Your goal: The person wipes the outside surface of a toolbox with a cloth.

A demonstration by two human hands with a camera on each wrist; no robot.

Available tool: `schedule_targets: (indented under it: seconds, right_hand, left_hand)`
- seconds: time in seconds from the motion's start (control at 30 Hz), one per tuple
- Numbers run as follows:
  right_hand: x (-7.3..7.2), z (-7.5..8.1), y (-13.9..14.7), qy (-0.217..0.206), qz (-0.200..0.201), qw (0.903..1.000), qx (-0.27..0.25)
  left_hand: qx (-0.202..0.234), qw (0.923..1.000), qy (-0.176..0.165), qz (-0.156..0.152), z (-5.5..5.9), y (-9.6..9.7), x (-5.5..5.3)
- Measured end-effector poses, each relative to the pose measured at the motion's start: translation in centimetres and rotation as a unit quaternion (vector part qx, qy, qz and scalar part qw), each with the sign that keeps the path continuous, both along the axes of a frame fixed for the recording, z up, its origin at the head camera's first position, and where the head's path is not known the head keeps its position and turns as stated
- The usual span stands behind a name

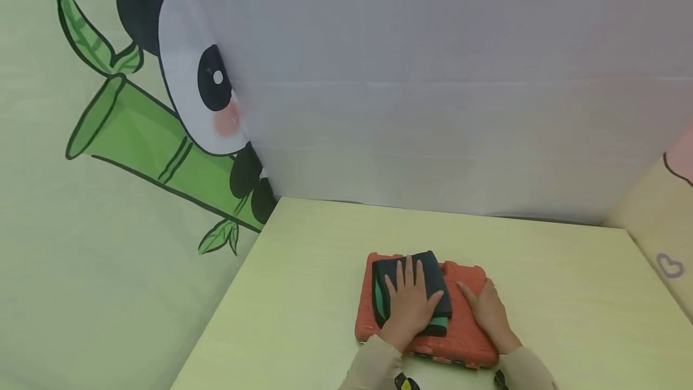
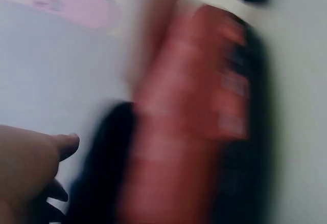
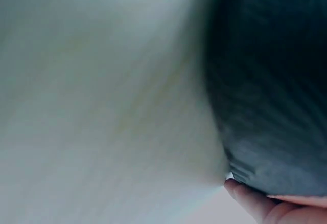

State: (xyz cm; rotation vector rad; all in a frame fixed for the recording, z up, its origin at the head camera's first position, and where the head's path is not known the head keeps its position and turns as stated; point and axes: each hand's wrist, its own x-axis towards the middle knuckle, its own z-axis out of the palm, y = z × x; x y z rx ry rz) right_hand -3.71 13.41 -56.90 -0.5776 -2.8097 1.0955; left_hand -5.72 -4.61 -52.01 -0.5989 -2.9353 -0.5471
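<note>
A red case (image 1: 468,342) lies on the table, its latches along the near side. In the left wrist view the blurred case (image 2: 176,111) has a red upper half over a dark lower half. On top of it sits a folded dark navy fabric piece (image 1: 437,284) with green parts and black edging. My left hand (image 1: 409,304) rests flat on this fabric, fingers spread. The right hand (image 1: 491,312) grips the case's right side, thumb on top and fingers round the edge. Close up in the right wrist view are the dark case underside (image 3: 276,96) and some fingertips (image 3: 253,201).
The pale yellow table (image 1: 303,294) extends around the case on all sides. A plain whitish curtain (image 1: 433,89) hangs behind the table's back edge. At left is a green sheet with a panda and bamboo drawing (image 1: 146,131).
</note>
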Motion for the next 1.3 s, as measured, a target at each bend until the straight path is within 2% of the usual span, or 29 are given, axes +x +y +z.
schedule_targets:
  seconds: [0.07, 0.13, 0.2, 0.4, 0.5, 0.67, 0.77, 0.87, 1.0, 1.1, 1.2, 1.23, 1.3]
  right_hand:
    - [0.0, -0.2, 0.0, 0.004, 0.002, 1.0, 0.0]
    - [-0.1, -0.3, 0.0, 0.008, 0.003, 1.0, 0.003]
    - [-0.1, -0.4, 0.0, 0.009, 0.002, 0.9999, 0.007]
    - [-0.3, -0.6, 0.2, 0.008, -0.004, 0.9999, 0.011]
    - [-0.4, -0.7, 0.2, 0.005, -0.007, 0.9999, 0.009]
    - [-0.4, -0.9, 0.2, 0.005, -0.008, 0.9999, 0.004]
    - [-0.4, -0.9, 0.3, 0.004, -0.012, 0.9999, 0.002]
    - [-0.4, -0.9, 0.3, 0.001, -0.013, 0.9999, 0.0]
    - [-0.5, -1.0, 0.3, -0.002, -0.016, 0.9999, -0.004]
    - [-0.6, -1.0, 0.2, -0.002, -0.018, 0.9998, 0.001]
    - [-0.6, -1.0, 0.2, 0.002, -0.018, 0.9998, 0.007]
    - [-0.6, -1.0, 0.2, 0.004, -0.018, 0.9998, 0.009]
    - [-0.5, -0.9, 0.1, 0.007, -0.016, 0.9998, 0.008]
  left_hand:
    - [-0.07, 0.9974, 0.012, 0.014, -1.6, 0.9, 0.1]
    - [-0.095, 0.9948, 0.023, 0.027, -2.7, 1.2, 0.0]
    - [-0.085, 0.9955, 0.031, 0.026, -3.2, 1.2, -0.1]
    - [-0.073, 0.9969, 0.029, 0.001, -3.2, -0.1, -0.8]
    - [-0.07, 0.9965, 0.04, -0.022, -3.3, -1.7, -1.2]
    - [-0.059, 0.9939, 0.077, -0.053, -3.9, -5.3, -2.3]
    - [-0.019, 0.9962, 0.067, -0.052, -4.2, -7.5, -2.9]
    - [0.06, 0.9966, 0.017, -0.053, -4.5, -9.4, -3.2]
    - [0.146, 0.9846, -0.055, -0.079, -5.0, -11.0, -3.6]
    - [0.159, 0.9806, -0.076, -0.087, -4.6, -11.4, -3.8]
    - [0.192, 0.9777, -0.074, -0.041, -3.4, -11.0, -3.6]
    - [0.216, 0.9736, -0.072, -0.017, -2.8, -10.7, -3.5]
    - [0.267, 0.9604, -0.071, 0.033, -1.9, -9.8, -3.2]
